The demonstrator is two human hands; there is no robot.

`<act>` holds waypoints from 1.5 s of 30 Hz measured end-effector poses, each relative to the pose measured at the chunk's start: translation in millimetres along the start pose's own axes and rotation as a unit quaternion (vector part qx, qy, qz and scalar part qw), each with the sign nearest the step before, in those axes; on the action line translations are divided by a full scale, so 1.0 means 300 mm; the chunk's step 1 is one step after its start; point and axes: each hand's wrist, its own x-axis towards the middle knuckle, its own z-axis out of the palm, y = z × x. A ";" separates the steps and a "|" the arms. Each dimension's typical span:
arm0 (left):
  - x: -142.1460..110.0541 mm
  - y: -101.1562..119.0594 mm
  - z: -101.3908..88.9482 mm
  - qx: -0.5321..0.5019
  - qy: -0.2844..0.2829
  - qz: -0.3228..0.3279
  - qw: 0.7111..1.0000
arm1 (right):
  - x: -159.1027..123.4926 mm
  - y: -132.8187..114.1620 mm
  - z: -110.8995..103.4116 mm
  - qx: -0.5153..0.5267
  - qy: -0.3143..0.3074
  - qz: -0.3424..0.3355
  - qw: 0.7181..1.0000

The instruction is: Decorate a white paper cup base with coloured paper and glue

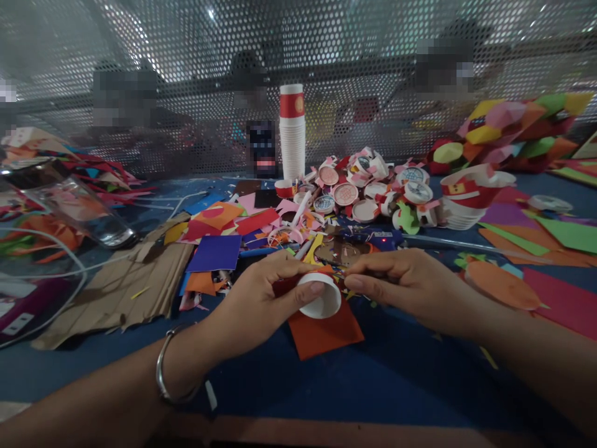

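Left hand [254, 305]: closed on a small paper cup [328, 305], thumb laid over the near rim and into the mouth, fingers behind the wall. Right hand [420, 289]: thumb and fingers drawn together at the cup's right side, very near it; whether anything thin sits in that grip, I cannot tell.

Cup lies between my hands, a little in front of me. Mouth turned towards me, base away, so its axis runs roughly from me to the far side. Left hand is the nearer, being on it; the right comes in across the axis, from the side.

Cup: smooth white inside, round rim, thin stiff wall. Under and nearer me, an orange sheet [326, 339], flat, matt, straight-edged, one corner pointing my way.

Beyond: loose curls and slivers of coloured paper. Left of these, a blue square [213, 253], crisp-edged, then ribbed brown cardboard [116, 295] with torn ends. Past the scraps, a heap of cut cups [346, 194], round printed bases showing; behind, a tall upright cup stack [293, 146], red band at top. Further left, a clear bottle [93, 211], glossy, tilted in my view. Right, an orange oval [502, 285] against a red sheet [564, 305]. All on a blue desk [401, 386].
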 end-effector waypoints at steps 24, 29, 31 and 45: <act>0.021 -0.043 0.008 -0.148 -0.033 -0.098 0.984 | 0.026 0.025 0.020 0.019 -0.006 -0.002 1.000; 0.005 -0.045 0.021 -0.247 -0.034 -0.141 0.958 | 0.022 0.027 0.022 0.019 -0.003 -0.001 1.000; 0.003 -0.039 0.026 -0.268 -0.032 -0.142 0.952 | 0.025 0.031 0.024 0.022 -0.007 -0.001 1.000; 0.002 -0.031 0.023 -0.302 -0.046 -0.148 0.941 | 0.019 0.043 0.030 0.011 -0.008 0.008 1.000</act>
